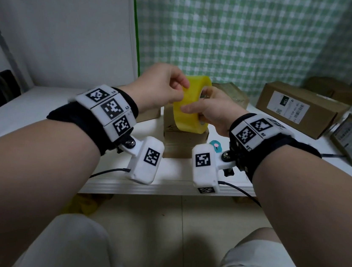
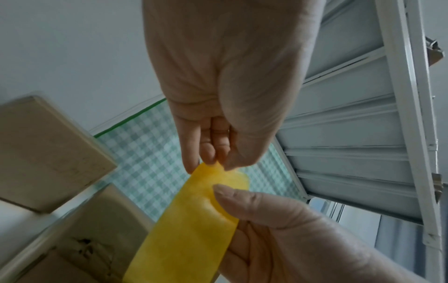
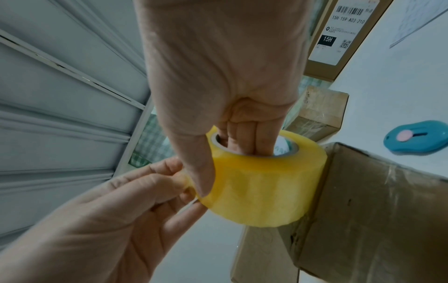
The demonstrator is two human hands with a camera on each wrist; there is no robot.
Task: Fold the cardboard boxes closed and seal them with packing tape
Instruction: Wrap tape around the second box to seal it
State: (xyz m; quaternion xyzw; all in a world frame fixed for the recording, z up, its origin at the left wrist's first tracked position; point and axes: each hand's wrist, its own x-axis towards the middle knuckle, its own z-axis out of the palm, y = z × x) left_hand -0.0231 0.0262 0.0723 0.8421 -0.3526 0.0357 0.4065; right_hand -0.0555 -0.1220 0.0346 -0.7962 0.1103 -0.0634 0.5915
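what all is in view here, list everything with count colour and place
tape roll: 1, yellow, held above the near box
near box: 1, brown, table centre
other boxes: at least 5, brown, table far side and right
cutter: 1, teal with pink button, right of near box
table: 1, white
curtain: 1, green check, behind
left hand: pinches the tape end
right hand: fingers through the roll's core
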